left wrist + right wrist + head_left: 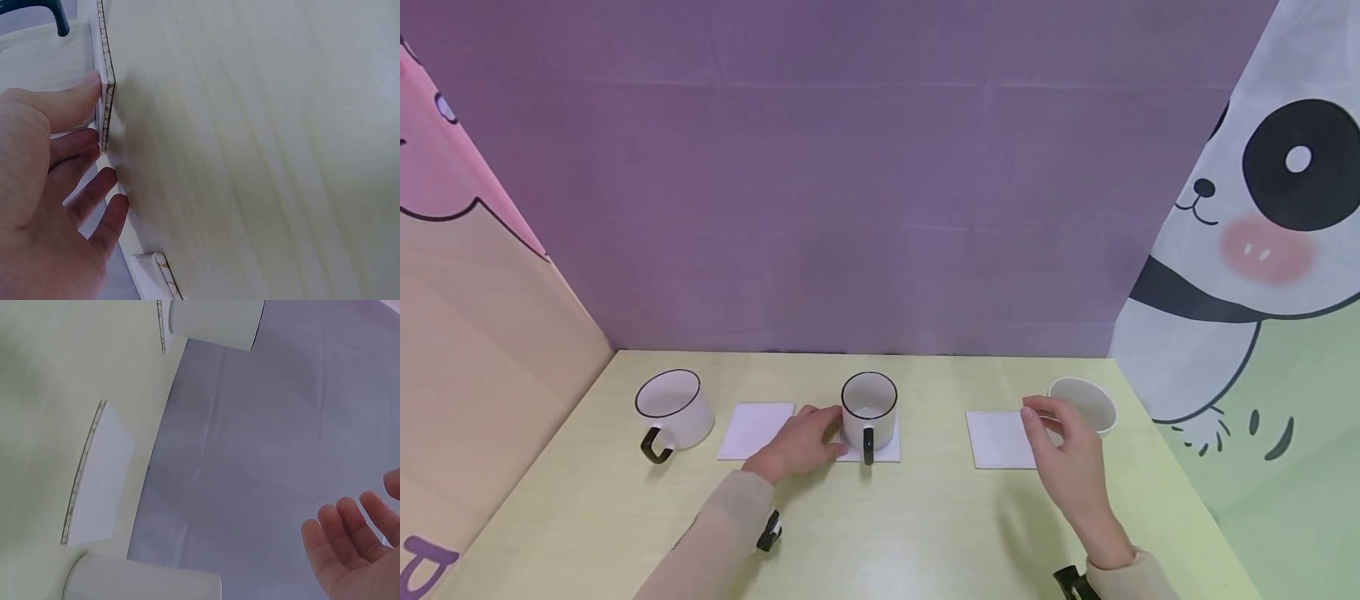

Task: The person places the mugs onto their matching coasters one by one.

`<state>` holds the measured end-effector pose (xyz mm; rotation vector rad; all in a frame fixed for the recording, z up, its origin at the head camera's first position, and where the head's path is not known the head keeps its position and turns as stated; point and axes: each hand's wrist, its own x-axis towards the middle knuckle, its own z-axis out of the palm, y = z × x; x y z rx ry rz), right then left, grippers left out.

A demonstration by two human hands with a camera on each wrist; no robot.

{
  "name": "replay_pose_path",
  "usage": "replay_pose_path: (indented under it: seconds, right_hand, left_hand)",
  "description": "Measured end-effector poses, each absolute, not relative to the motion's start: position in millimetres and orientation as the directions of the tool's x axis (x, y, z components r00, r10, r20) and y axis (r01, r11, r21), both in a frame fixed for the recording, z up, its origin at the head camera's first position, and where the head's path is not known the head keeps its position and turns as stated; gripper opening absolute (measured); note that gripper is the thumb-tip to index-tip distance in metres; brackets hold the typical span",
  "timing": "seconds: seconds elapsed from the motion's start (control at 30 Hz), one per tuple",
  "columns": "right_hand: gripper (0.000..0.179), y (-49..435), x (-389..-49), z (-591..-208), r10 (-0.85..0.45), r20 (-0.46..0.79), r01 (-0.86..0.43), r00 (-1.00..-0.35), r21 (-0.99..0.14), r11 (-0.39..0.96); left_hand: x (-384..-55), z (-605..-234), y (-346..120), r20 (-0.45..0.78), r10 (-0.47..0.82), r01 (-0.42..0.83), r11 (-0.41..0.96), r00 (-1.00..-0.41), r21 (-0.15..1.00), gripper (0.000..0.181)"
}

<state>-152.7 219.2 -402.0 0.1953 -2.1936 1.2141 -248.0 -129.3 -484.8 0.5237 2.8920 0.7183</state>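
Note:
In the head view, my left hand (805,437) reaches to the left side of a white mug (868,421) with a black rim and handle. That mug stands upright on a white square coaster (891,452), its handle toward me. From the left wrist, thumb and index fingertips are right at the coaster's edge (107,106), other fingers spread and slightly bent. My right hand (1071,462) is raised above the table with loosely bent fingers and nothing in them. Behind it, partly hidden, stands a plain white cup (1093,404), right of another white coaster (998,440).
On the far left stands another black-rimmed white mug (677,408), its handle toward the front left. A third white coaster (756,429) lies between it and the middle mug. A purple cloth backdrop (865,208) rises behind the pale table (910,533), with printed cloths on both sides.

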Motion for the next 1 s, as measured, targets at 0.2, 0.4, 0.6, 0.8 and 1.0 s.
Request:
replay_pose_path:
  seconds: [0.2, 0.4, 0.6, 0.8, 1.0]
  right_hand:
    - [0.013, 226.3, -153.9, -402.8, 0.165, 0.597, -0.417, -0.785, -0.707, 0.572]
    - [0.012, 231.2, -153.6, -401.1, 0.183, 0.603, -0.421, -0.776, -0.712, 0.562]
    - [0.014, 236.7, -153.0, -401.3, 0.202, 0.603, -0.408, -0.772, -0.713, 0.571]
    - [0.015, 244.4, -151.2, -400.8, 0.244, 0.563, -0.348, -0.79, -0.739, 0.577]
    - [0.016, 253.1, -151.0, -403.7, 0.267, 0.545, -0.312, -0.795, -0.744, 0.591]
  left_hand:
    - [-248.9, -486.5, -129.3, -0.016, 0.359, 0.311, 0.828, -0.933, 0.466, 0.06]
    - [-249.2, -487.4, -129.4, -0.003, 0.364, 0.321, 0.826, -0.931, 0.462, 0.059]
    - [-249.6, -487.3, -129.2, -0.012, 0.362, 0.314, 0.825, -0.932, 0.471, 0.06]
    - [-250.0, -488.4, -129.2, -0.013, 0.362, 0.313, 0.823, -0.932, 0.473, 0.061]
    - [-250.3, -488.8, -129.9, -0.004, 0.366, 0.321, 0.821, -0.931, 0.473, 0.061]
